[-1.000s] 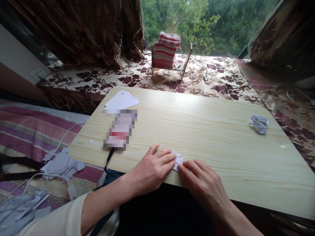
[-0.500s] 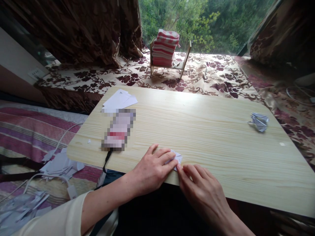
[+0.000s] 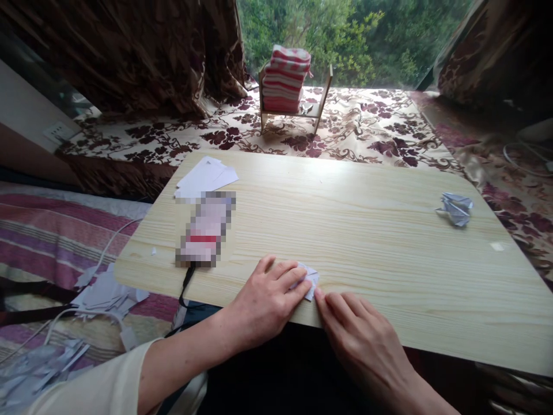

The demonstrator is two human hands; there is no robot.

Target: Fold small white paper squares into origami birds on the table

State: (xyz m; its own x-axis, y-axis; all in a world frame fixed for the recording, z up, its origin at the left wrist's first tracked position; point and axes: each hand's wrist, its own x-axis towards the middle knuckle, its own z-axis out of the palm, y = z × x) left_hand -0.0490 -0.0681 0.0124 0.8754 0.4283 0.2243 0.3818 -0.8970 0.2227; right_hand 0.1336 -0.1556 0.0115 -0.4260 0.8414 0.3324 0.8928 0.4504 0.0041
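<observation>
A small folded piece of white paper [image 3: 310, 279] lies near the front edge of a light wooden table [image 3: 367, 242]. My left hand [image 3: 265, 300] rests flat on its left part, fingers stretched out and pressing it down. My right hand [image 3: 360, 337] lies just to the right, its fingertips touching the paper's lower right corner, fingers extended. Most of the paper is hidden under my left fingers.
A crumpled folded paper figure [image 3: 455, 208] sits at the table's right. White sheets [image 3: 205, 176] and a blurred flat object [image 3: 206, 229] lie at the left. Paper scraps [image 3: 103, 291] and cables cover the striped bedding. A small wooden rack with striped cloths [image 3: 287, 86] stands beyond.
My right hand slid slightly down and left along the paper's edge. My left hand stayed pressed on the paper. The view shifted a little.
</observation>
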